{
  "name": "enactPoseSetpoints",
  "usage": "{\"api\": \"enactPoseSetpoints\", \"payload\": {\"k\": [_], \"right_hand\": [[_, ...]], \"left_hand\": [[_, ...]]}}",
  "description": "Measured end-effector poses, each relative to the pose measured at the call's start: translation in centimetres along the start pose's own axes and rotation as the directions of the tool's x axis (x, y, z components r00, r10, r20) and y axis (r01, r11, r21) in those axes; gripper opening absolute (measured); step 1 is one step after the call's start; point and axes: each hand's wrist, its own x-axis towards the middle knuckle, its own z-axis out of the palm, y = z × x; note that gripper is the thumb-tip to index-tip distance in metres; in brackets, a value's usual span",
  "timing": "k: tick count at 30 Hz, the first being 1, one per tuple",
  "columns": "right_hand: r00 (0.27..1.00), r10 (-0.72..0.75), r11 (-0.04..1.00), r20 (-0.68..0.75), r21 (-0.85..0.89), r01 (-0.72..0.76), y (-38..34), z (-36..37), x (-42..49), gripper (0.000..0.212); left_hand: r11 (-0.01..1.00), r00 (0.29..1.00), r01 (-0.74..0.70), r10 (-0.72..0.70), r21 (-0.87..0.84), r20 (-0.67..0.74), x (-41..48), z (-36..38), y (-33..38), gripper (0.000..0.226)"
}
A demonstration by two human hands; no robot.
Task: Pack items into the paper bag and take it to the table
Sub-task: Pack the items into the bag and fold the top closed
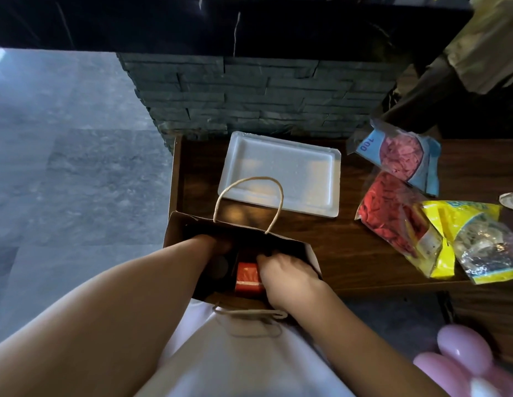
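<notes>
A brown paper bag (177,224) with twine handles stands open at the near left corner of a dark wooden table (349,253). Both my hands reach down into it. My left hand (218,242) is deep inside at the left, its fingers hidden in the dark. My right hand (281,270) curls over the bag's right side next to a red box (247,277) lying inside. A dark round object (220,266) sits left of the box. Whether either hand grips something is hidden.
A white foam tray (284,173) lies behind the bag. Three packets of balloons lie at the right: blue with pink (404,156), clear with red (390,213), yellow (473,242). Pink balloons (464,351) show at the lower right. A dark stone wall (249,96) rises behind, grey floor at the left.
</notes>
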Motion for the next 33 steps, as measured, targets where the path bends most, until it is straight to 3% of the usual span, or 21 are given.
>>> {"api": "enactPoseSetpoints", "payload": {"k": [4, 6, 10, 14, 18, 27, 33], "right_hand": [[0.999, 0.027, 0.999, 0.041, 0.017, -0.028, 0.3, -0.8, 1.4, 0.047], [0.999, 0.045, 0.998, 0.021, 0.037, -0.046, 0.3, -1.0, 2.0, 0.043], [0.996, 0.036, 0.999, -0.087, 0.009, -0.036, 0.8, -0.9, 2.7, 0.034], [1.0, 0.002, 0.998, 0.024, 0.065, -0.004, 1.0, -0.3, 4.0, 0.031], [0.981, 0.068, 0.994, 0.182, 0.07, -0.081, 0.3, 0.1, 6.3, 0.037], [0.962, 0.138, 0.965, 0.234, 0.186, -0.184, 0.8, 0.6, 8.0, 0.039], [0.932, 0.211, 0.902, 0.294, 0.309, -0.302, 2.2, 1.3, 9.0, 0.043]], "left_hand": [[0.997, 0.998, 0.061, -0.059, -0.056, 0.037, 0.4, 0.1, -0.6, 0.007], [0.987, 0.99, 0.12, -0.111, -0.109, 0.083, 0.2, 0.2, -0.7, 0.027], [0.988, 0.986, 0.141, -0.134, -0.061, 0.102, -0.2, -0.1, -0.5, 0.031], [0.978, 0.996, 0.093, -0.09, 0.188, -0.021, 0.6, -0.1, 0.0, 0.041], [0.958, 0.995, 0.07, -0.086, 0.277, 0.047, 1.2, 0.0, -0.5, 0.038], [0.877, 0.983, -0.162, 0.102, 0.452, 0.154, 1.0, 0.4, 0.1, 0.041], [0.885, 0.998, -0.034, 0.003, 0.464, 0.067, 0.7, -0.7, 0.6, 0.046]]}}
